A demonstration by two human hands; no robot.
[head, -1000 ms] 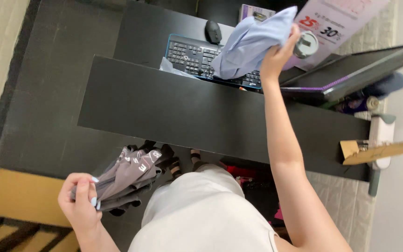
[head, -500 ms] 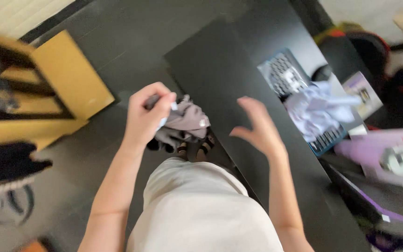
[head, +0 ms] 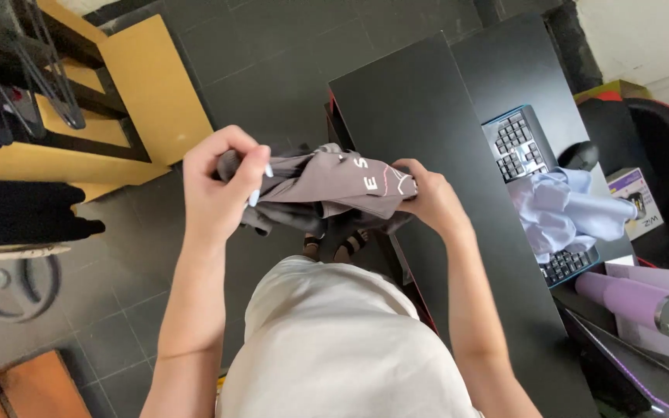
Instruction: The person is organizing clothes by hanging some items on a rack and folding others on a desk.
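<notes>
A folded garment (head: 334, 186) spans between the left hand (head: 222, 182) and right hand (head: 427, 197); a desk (head: 427, 116) lies right of them. Further right, a crumpled shirt (head: 571, 213) lies on a keyboard (head: 516, 143).

Right hand (head: 431, 203) taken off pale blue cloth (head: 563, 213) and pulled back from far side of desk (head: 427, 116). Blue cloth now left lying on keyboard (head: 516, 143). Right hand now closed on grey garment (head: 334, 190), which a second ago was held by left hand (head: 222, 186) alone. Grey garment lifted higher, now held up between both hands in front of body. Head turned since then: desk now seen at right, yellow shelf (head: 149, 85) at left.
</notes>
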